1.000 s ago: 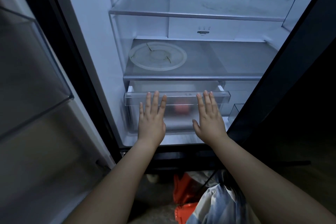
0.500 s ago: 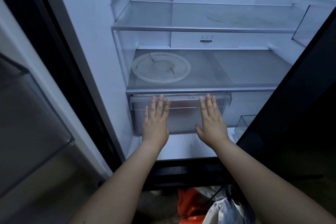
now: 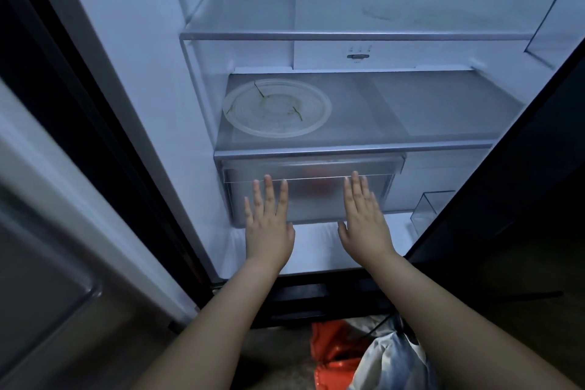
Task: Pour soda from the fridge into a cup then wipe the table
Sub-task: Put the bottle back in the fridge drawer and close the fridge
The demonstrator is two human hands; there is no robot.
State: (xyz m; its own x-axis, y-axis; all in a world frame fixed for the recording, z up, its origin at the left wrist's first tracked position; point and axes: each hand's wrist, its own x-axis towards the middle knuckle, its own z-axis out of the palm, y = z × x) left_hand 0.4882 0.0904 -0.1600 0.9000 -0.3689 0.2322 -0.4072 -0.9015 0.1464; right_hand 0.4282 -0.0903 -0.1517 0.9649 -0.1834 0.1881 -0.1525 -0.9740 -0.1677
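Open fridge (image 3: 133, 73), seen from above and in front. In the centre of the frame, the left hand (image 3: 269, 226) and the right hand (image 3: 364, 220) lie flat against the frosted front of a translucent drawer (image 3: 313, 203). The fingers of each hand are straight and point upward, and neither hand grips anything. The drawer sits directly beneath the lower glass shelf (image 3: 411, 111). A red shape (image 3: 319, 182) shows through the drawer front between the two hands, too blurred to identify. A round clear plate (image 3: 277, 108) rests on the left part of the lower shelf. The upper glass shelf (image 3: 348, 9) spans the top of the frame. A small clear bin (image 3: 432, 209) stands at the right of the drawer. The fridge door (image 3: 47, 231) fills the left edge. At the bottom centre, an orange bag (image 3: 332, 355) lies on the floor beside pale cloth.
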